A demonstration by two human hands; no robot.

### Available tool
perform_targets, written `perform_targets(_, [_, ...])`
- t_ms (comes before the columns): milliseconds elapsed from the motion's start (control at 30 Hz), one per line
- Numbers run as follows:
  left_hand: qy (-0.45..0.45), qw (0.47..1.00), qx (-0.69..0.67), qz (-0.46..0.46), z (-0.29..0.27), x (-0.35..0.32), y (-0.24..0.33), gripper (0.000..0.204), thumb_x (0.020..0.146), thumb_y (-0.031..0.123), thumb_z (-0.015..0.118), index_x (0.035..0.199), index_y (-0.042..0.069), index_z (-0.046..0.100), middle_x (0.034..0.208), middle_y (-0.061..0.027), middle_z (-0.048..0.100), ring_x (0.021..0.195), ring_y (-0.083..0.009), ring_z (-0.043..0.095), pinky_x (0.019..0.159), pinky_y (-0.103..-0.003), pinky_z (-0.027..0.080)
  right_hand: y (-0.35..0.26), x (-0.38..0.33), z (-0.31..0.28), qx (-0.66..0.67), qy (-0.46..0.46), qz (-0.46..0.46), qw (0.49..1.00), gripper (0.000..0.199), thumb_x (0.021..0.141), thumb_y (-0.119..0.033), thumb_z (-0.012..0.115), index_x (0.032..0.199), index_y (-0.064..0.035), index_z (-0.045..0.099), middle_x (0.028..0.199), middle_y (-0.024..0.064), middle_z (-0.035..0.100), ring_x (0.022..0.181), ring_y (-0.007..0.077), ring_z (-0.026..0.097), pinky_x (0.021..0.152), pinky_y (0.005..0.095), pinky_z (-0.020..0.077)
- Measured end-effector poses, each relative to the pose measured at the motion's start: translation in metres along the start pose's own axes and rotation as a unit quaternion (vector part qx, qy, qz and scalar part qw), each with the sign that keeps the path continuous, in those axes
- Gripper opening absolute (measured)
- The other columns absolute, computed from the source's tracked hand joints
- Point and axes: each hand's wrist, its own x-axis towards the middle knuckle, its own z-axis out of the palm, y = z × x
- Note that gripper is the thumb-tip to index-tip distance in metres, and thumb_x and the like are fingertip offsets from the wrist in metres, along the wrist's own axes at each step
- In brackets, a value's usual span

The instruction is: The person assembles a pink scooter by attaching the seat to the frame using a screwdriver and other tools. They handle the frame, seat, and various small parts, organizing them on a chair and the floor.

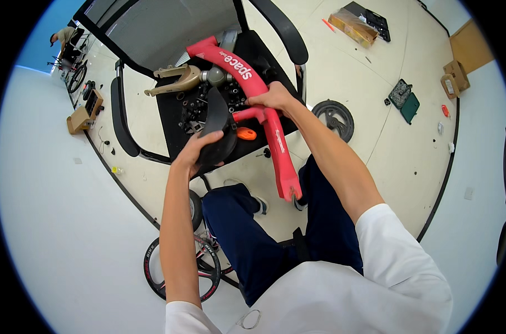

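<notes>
Bright, diffuse light fills the room, leaving the pale floor (403, 186) glossy and the shadows soft. The white shirt (342, 295) is bright with faint folds, while the black chair seat (258, 47) swallows detail among its dark parts. The red frame (258, 89) looks sharp; the distant person (66, 42) at upper left is small and soft. Fisheye distortion bows the dark baseboard (448, 172), and a blue-fringed black vignette rings the view.

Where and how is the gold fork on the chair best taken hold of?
The fork is probably best gripped by its prongs, from the left: they point that way, slim and uncovered, while the red frame crowds its other end in this view.
</notes>
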Motion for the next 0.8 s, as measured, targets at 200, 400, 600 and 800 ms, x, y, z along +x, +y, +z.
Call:
perform_targets(200, [-0.009,0.988,0.112,0.111,0.022,-0.057,-0.011,0.068,0.068,0.015,0.083,0.126,0.001,0.050,0.103,-0.0115,0.061,0.087,-0.0225,0.065,0.068,-0.036,0.059,-0.035,-0.073,0.000,-0.060,0.087,-0.166,0.980,0.062,0.058,-0.036,0.088,0.099,0.0059,0.068,0.091,0.0187,0.072,0.083,0.0277,0.072,0.076,0.0363,0.0571])
perform_targets(400, [-0.031,0.981,0.073,0.179,0.046,-0.104,-0.003,0.063,0.064,0.011,0.077,0.120,-0.002,0.052,0.094,-0.0118,0.063,0.082,-0.0235,0.068,0.065,-0.034,0.057,-0.111,-0.144,-0.030,-0.109,0.106,-0.305,0.940,0.060,0.057,-0.038,0.084,0.097,0.0047,0.069,0.088,0.0190,0.072,0.081,0.0295,0.071,0.078,0.0366,0.0548])
perform_targets(600, [-0.158,0.973,0.002,0.168,0.082,-0.144,0.021,0.065,0.071,0.026,0.072,0.125,-0.006,0.053,0.100,-0.0170,0.066,0.075,-0.0308,0.070,0.055,-0.037,0.056,-0.133,-0.213,-0.066,-0.159,0.172,-0.383,0.893,0.055,0.060,-0.031,0.085,0.099,0.0026,0.066,0.083,0.0162,0.071,0.075,0.0251,0.069,0.075,0.0332,0.0546])
perform_targets(800, [-0.222,0.962,-0.084,0.133,0.154,-0.137,0.021,0.060,0.080,0.037,0.060,0.124,-0.005,0.058,0.098,-0.0212,0.069,0.076,-0.0378,0.071,0.054,-0.040,0.056,-0.140,-0.278,-0.129,-0.287,0.225,-0.491,0.791,0.051,0.058,-0.032,0.087,0.098,-0.0077,0.066,0.077,0.0114,0.072,0.068,0.0264,0.070,0.066,0.0330,0.0546])
